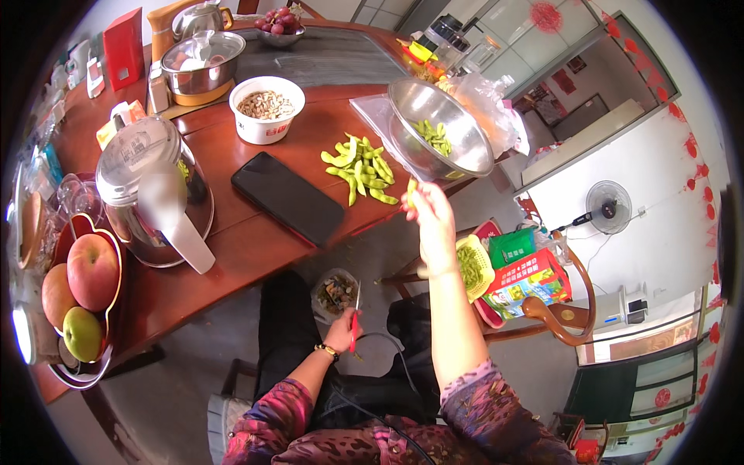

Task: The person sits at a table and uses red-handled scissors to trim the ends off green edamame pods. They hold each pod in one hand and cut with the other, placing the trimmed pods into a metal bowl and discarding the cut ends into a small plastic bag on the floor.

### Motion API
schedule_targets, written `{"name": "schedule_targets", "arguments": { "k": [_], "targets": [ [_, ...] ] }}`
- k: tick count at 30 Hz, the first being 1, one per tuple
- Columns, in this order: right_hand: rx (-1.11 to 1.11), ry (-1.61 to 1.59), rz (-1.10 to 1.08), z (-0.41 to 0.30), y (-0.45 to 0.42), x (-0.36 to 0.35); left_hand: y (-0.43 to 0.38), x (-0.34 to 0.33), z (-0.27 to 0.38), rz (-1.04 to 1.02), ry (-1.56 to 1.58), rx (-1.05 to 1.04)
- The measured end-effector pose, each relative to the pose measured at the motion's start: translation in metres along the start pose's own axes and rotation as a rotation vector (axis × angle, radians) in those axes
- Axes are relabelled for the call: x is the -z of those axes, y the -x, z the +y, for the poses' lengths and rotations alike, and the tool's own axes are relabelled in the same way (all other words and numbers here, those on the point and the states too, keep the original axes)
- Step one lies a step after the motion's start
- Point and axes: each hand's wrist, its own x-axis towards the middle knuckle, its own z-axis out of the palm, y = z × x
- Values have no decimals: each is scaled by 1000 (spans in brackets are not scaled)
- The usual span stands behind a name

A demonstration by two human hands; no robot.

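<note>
My left hand [339,334] is low between my knees, closed around red-handled scissors [354,331] with the blades pointing up. Beneath it on the floor stands a lined waste container [334,293] with scraps inside. My right hand [433,212] is raised by the table edge and pinches a green soybean pod [412,192] between thumb and fingers. Just left of that hand, a pile of soybean pods [361,168] lies on the wooden table. Beyond it a tilted stainless steel bowl [474,136], resting partly on a plastic bag [375,113], contains more cut pods [433,136].
A black smartphone [289,197] lies near the table's front edge [244,261]. Left are an electric kettle [192,192] and a fruit dish [116,273]. Behind stands a white tub of seeds or nuts [267,131]. On a chair [567,314] at right sits a yellow basket of pods [482,279].
</note>
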Motion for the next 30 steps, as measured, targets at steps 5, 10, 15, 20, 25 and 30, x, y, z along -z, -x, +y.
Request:
{"name": "schedule_targets", "arguments": {
  "k": [5, 10, 15, 20, 25, 30],
  "targets": [
    [-490, -374, -39, 44, 92, 26, 3, 3, 16, 41, 53, -101],
    [-609, -240, -37, 114, 151, 55, 10, -2, 20, 6, -139, -236],
    [-671, -291, -81, 144, 180, 58, 13, -3, 29, -3, -435, -369],
    [-708, -287, -88, 145, 185, 53, 14, -4, 28, 31, -475, -373],
    [-710, -318, -91, 135, 179, 45, 14, -1, 27, 42, -484, -364],
    [-716, -221, -119, 138, 178, 46, 15, -2, 28, 49, -506, -381]
  ]
}}
